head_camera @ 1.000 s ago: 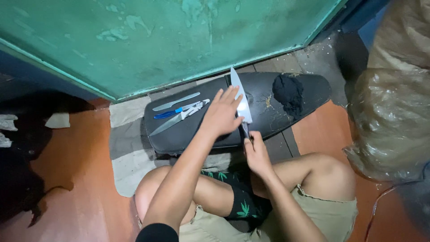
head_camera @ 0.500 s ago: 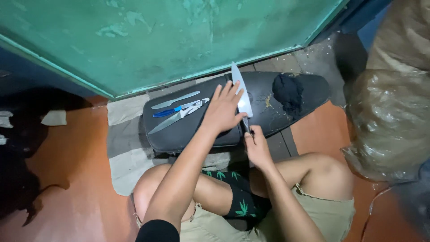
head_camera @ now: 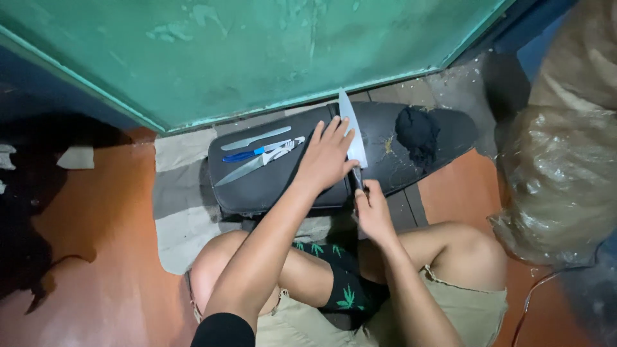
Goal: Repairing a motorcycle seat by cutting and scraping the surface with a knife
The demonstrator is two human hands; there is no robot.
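— Where is the big knife (head_camera: 351, 132)?
— Flat on a black motorcycle seat (head_camera: 270, 183) on the floor, right hand (head_camera: 371, 209) clamped on its handle.
— And the left hand (head_camera: 326, 157)?
— Fingers spread, pressing the blade.
— Anything else?
— Three smaller knives (head_camera: 257, 154), apparently, and a dark cloth (head_camera: 418, 135) on the seat.

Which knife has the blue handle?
The middle one of the three lying left of the hands on the black seat. The others there look all silver or white-handled.

knife handle (head_camera: 357, 181) hidden inside right hand (head_camera: 371, 212), blade (head_camera: 351, 128) partly covered by left hand (head_camera: 328, 157), plastic-wrapped bundle (head_camera: 565, 173) cut off at right edge
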